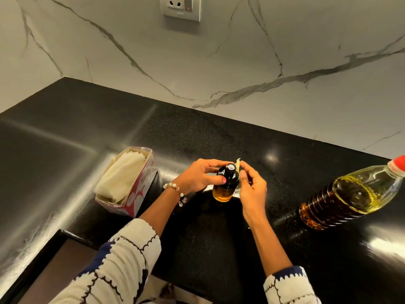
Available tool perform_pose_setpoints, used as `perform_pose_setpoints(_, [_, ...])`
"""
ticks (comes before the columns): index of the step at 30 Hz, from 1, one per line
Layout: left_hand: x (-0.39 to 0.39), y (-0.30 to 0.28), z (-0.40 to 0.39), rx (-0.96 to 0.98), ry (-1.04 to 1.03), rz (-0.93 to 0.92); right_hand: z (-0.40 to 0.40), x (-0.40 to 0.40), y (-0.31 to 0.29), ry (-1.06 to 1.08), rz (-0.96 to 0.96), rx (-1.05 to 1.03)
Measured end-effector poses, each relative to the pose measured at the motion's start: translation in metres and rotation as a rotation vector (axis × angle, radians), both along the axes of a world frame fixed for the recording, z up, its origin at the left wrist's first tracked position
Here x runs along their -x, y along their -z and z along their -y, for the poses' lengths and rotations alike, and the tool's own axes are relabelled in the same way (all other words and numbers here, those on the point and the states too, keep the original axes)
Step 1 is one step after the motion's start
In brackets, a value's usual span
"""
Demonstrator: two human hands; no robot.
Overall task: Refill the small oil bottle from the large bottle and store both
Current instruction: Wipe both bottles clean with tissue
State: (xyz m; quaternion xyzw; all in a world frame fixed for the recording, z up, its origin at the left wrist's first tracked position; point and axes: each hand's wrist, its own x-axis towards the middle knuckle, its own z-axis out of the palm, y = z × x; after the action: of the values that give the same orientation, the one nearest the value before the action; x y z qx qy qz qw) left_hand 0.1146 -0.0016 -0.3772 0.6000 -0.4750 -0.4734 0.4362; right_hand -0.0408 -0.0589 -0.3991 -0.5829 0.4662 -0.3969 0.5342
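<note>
A black granite countertop (pixel 197 132) meets a veined marble backsplash (pixel 219 62). The left hand (pixel 197 176) grips the small oil bottle (pixel 225 185) at its dark neck, fingers curled round it. The right hand (pixel 252 189) pinches a folded tissue (pixel 238 161) against the bottle's side at 3 o'clock. Judged step: wiping off drips. Hold the neck steady and wipe downward. The bottle stands upright, black-capped, amber oil in its base. The large bottle (pixel 350 194), red-capped, stands well apart at 3 o'clock.
</note>
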Motion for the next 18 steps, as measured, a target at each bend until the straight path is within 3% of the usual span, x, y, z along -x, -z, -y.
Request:
perform_pose_setpoints(5, [0.011,0.004,-0.006,0.054,-0.095,-0.098,-0.024,0.014,0.003,0.016,0.038,-0.005])
perform_pose_setpoints(11, [0.052,0.023,-0.011,0.132,-0.559,-0.131,-0.027,0.008,-0.006,0.077,-0.052,0.207])
perform_pose_setpoints(14, [0.06,0.028,-0.012,0.15,-0.57,-0.128,-0.023,0.004,-0.006,0.07,-0.072,0.274])
perform_pose_setpoints(18, [0.054,0.026,-0.012,0.139,-0.537,-0.127,-0.001,-0.001,-0.008,-0.071,-0.086,0.213])
